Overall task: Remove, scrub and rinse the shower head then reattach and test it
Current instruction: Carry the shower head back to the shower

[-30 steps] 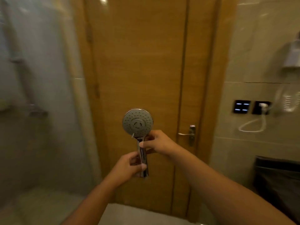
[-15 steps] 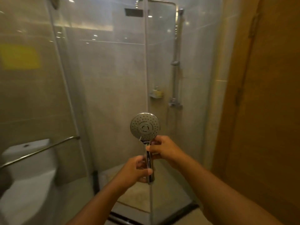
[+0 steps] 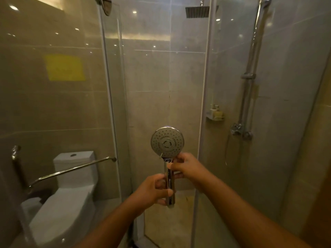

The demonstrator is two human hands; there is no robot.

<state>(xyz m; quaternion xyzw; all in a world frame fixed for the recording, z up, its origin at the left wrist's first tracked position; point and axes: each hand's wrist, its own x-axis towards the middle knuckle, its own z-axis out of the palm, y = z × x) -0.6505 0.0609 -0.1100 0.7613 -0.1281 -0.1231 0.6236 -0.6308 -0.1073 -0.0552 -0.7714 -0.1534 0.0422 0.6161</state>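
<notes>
Hands: left hand (image 3: pixel 154 190) gripping the handle (image 3: pixel 169 182) low down, right hand (image 3: pixel 186 165) pinching the neck under the spray face. Item: hand shower head (image 3: pixel 167 142) — upright, face toward the camera, no hose attached, held before the shower stall (image 3: pixel 179 77) opening. Progress, judged: removal done; scrubbing and rinsing cannot be told; reattaching and testing remain. Container: wall caddy (image 3: pixel 213 119) — holds a few small bottles (image 3: pixel 217 112), one yellowish

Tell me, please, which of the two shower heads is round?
The handheld shower head is round; the left hand and right hand both grip its chrome handle. The overhead shower head, mounted high inside the stall, is square.
</notes>
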